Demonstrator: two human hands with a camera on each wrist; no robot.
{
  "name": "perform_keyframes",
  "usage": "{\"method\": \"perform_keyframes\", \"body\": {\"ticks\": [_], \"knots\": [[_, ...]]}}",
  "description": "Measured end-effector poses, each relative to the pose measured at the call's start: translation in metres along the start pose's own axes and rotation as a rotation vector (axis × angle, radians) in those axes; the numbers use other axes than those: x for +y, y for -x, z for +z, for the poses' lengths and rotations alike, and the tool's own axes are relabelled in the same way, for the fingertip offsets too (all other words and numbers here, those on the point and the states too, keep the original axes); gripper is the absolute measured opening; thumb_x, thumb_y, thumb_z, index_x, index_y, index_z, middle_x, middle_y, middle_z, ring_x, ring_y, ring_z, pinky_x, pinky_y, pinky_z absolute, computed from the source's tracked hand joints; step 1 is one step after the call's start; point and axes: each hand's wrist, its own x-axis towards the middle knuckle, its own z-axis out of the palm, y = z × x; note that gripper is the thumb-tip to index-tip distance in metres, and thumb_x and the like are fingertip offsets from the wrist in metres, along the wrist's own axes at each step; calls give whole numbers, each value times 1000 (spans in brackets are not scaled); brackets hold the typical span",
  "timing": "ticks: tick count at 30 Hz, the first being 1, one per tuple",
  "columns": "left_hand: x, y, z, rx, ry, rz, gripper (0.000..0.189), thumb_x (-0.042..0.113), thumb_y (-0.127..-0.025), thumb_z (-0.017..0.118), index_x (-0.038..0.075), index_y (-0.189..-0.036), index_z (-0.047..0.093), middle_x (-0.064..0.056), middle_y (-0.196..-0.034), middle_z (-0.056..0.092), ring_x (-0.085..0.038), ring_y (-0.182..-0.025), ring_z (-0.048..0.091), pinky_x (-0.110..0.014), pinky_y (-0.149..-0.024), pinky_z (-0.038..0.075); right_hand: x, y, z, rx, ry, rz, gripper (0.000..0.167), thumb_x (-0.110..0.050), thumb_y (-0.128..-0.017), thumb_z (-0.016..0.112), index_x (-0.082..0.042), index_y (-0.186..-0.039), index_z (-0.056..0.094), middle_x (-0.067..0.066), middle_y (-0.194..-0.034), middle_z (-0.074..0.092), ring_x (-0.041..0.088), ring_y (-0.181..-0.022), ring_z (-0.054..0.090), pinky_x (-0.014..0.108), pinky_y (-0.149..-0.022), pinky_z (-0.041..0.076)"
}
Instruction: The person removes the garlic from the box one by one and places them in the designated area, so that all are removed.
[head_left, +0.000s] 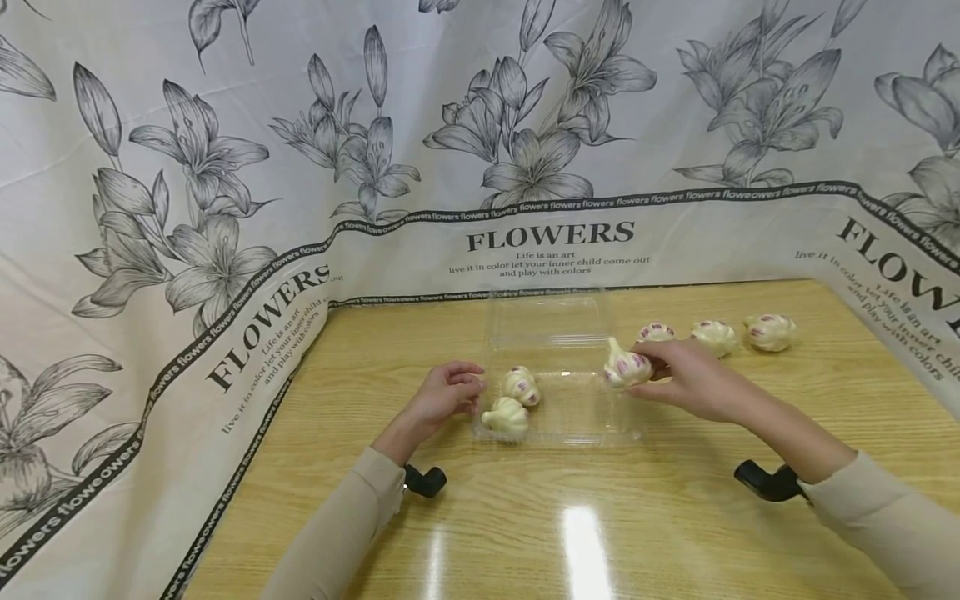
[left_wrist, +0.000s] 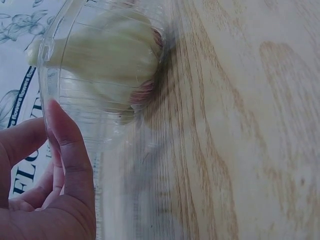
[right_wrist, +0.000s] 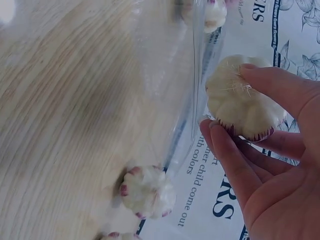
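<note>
My right hand (head_left: 693,379) grips a white garlic bulb (head_left: 625,367) with purple streaks, above the right side of a clear plastic container (head_left: 566,408). In the right wrist view its thumb presses the root end of the garlic bulb (right_wrist: 240,107) while the fingers support the other side. At the container's left edge, my left hand (head_left: 442,396) pinches the thin rim (left_wrist: 52,75) between thumb and fingers. Two garlic bulbs lie in the left part of the container, one farther back (head_left: 521,386) and one nearer (head_left: 506,417).
Behind the right hand, three more garlic bulbs stand in a row on the wooden table (head_left: 750,533): one partly hidden (head_left: 656,332), one in the middle (head_left: 714,337), one at the right (head_left: 770,332). The container's raised lid (head_left: 547,317) faces a flower-printed curtain (head_left: 405,258).
</note>
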Motion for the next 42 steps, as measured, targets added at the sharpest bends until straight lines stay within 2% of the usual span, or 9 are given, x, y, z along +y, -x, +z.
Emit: {"method": "perform_keyframes", "body": {"ticks": [3, 7, 10, 14, 20, 27, 33, 37, 42], "knots": [[0, 0, 0, -4, -1, 4, 42, 2, -100, 63, -9, -139, 50, -10, -100, 62, -16, -76, 60, -26, -65, 56, 4, 4, -3, -1, 17, 9, 39, -14, -87, 83, 5, -118, 68, -5, -88, 66, 7, -80, 62, 26, -69, 56], [0, 0, 0, -5, -5, 1, 42, 3, -101, 64, -9, -139, 51, -9, -100, 63, -15, -76, 61, -26, -66, 56, 10, 10, -5, -15, 25, 26, 27, -14, -87, 83, -2, -105, 67, -6, -78, 58, 6, -71, 53, 24, -60, 49], [0, 0, 0, -5, -9, 0, 43, 3, -101, 64, -9, -140, 50, -10, -101, 63, -15, -77, 61, -27, -67, 56, 14, 14, -7, -21, 36, 43, 28, -17, -87, 83, -2, -105, 67, -5, -74, 52, 8, -67, 48, 24, -57, 43], [-1, 0, 0, -6, -11, 5, 43, 3, -101, 64, -9, -139, 50, -12, -103, 63, -15, -77, 61, -27, -67, 56, 21, 20, -9, -8, 57, 42, 44, -15, -86, 84, 7, -119, 67, -5, -74, 52, 9, -68, 48, 24, -56, 44], [0, 0, 0, 1, -10, -5, 42, 2, -100, 64, -9, -139, 51, -13, -103, 63, -16, -77, 61, -26, -66, 57, 34, 28, -7, -33, 46, 51, 25, -11, -86, 83, -3, -104, 68, -6, -73, 52, 6, -64, 47, 23, -54, 43], [-2, -2, 0, 12, -15, -5, 41, 3, -100, 64, -8, -138, 52, -9, -98, 62, -14, -75, 60, -26, -65, 57, 50, 36, -3, -45, 81, 102, 26, -17, -85, 85, -7, -97, 64, -6, -72, 50, 5, -63, 42, 24, -54, 37], [-2, -2, 0, 5, -13, 5, 40, 3, -101, 63, -9, -137, 52, -11, -99, 63, -14, -75, 60, -26, -64, 57, 60, 39, 0, -47, 78, 95, 34, -15, -84, 85, 3, -108, 67, -6, -78, 56, 3, -66, 45, 24, -55, 42], [-2, -2, 0, 8, -13, -6, 40, 3, -101, 63, -8, -137, 53, -9, -97, 63, -14, -75, 60, -26, -64, 56, 65, 40, 1, -90, 68, 114, 40, -17, -86, 83, 7, -112, 66, -4, -82, 59, 5, -69, 49, 24, -57, 44], [-1, -2, 1, 10, -13, -9, 40, 2, -100, 63, -8, -137, 52, -5, -94, 62, -15, -75, 60, -26, -65, 56, 69, 41, -1, -146, 35, 150, 49, -22, -92, 78, 12, -123, 60, 2, -94, 66, 12, -81, 60, 27, -65, 52]]}}
